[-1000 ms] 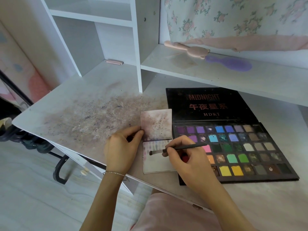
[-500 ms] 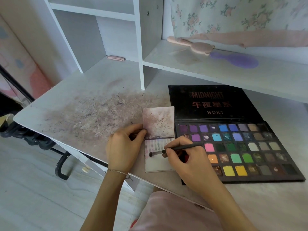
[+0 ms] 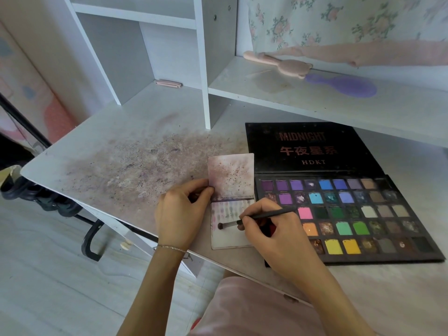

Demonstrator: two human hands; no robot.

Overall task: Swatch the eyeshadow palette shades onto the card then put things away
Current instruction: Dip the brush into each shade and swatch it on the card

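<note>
The card (image 3: 230, 204) lies on the table (image 3: 116, 151) just left of the open palette (image 3: 339, 209), the left hand (image 3: 180, 212) still pinching its left edge while the right hand's (image 3: 274, 232) fingers keep gripping the brush (image 3: 244, 221), its tip barely shifted on the card's lower half, so swatching seems ongoing.

The open lid (image 3: 312, 147) of the eyeshadow palette (image 3: 349, 214) reads "MIDNIGHT"; below it "午夜星系"; then "HDKT".
</note>
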